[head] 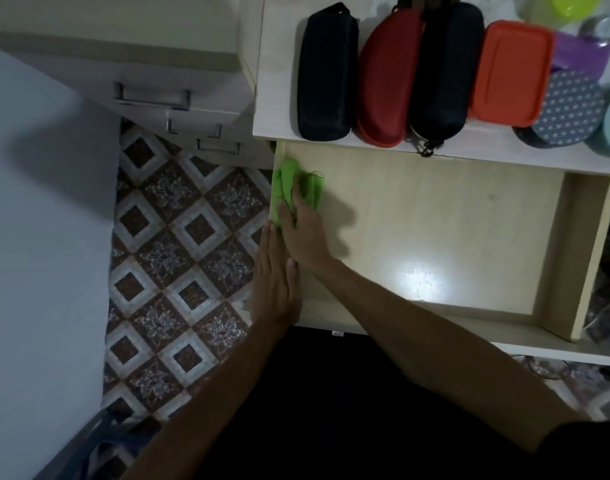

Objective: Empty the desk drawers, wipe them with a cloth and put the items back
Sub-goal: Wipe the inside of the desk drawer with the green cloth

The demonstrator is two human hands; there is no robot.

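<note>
Head view looks down into the pulled-out drawer (435, 237), which holds nothing but the green cloth (291, 183), so the emptying looks done and the wiping is under way. The right hand (301, 233) presses the cloth flat under straight fingers in the far left corner, against the side wall. The left hand (274, 282) lies just beside it, fingers straight and together along the drawer's left edge, holding nothing. Beyond the fingertips, on the desk top (279, 81), wait the items to go back: two black cases, a red case (388, 81), an orange box (511, 72). Nothing blocks the bare floor to the right
</note>
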